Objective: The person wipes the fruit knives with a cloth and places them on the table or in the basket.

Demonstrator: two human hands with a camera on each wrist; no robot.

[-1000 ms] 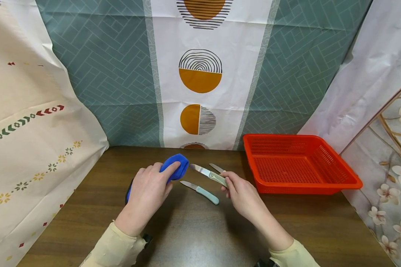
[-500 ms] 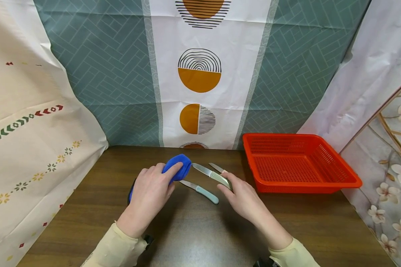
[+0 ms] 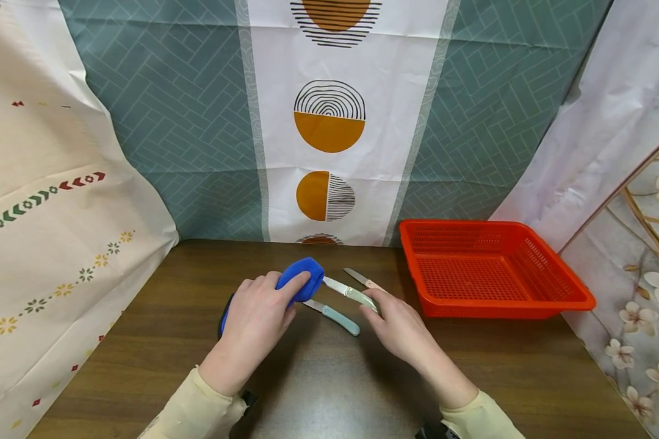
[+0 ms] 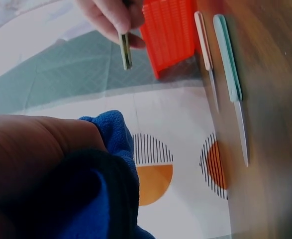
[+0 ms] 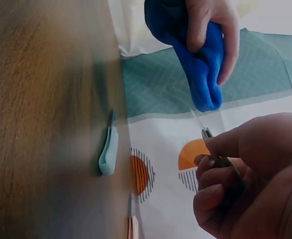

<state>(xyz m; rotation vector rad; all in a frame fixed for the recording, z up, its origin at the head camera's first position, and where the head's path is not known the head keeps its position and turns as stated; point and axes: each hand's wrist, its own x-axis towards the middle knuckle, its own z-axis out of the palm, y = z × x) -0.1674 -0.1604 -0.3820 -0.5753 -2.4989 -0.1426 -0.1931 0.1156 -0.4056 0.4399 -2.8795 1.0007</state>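
My left hand (image 3: 257,329) pinches a folded blue cloth (image 3: 306,281), thumb and fingers on either side of it. In my right hand (image 3: 398,323) is a folding knife with a pale green handle (image 3: 361,297), gripped by the handle with its blade out. The blade tip points left, right at the edge of the cloth in the head view. Below on the table lies a light blue knife (image 3: 339,320), its blade tip partly hidden behind the cloth and left hand. A pink-handled knife (image 3: 372,285) lies farther back, partly covered by the right hand.
A red plastic basket (image 3: 496,310) stands at the back right of the brown wooden table (image 3: 159,329). Patterned cloth (image 3: 198,152) hangs behind the table and along both sides.
My left hand has moved slightly right with the cloth, closer to the blade. The right hand has shifted its hold on the green-handled knife, and more of the pink handle now shows.
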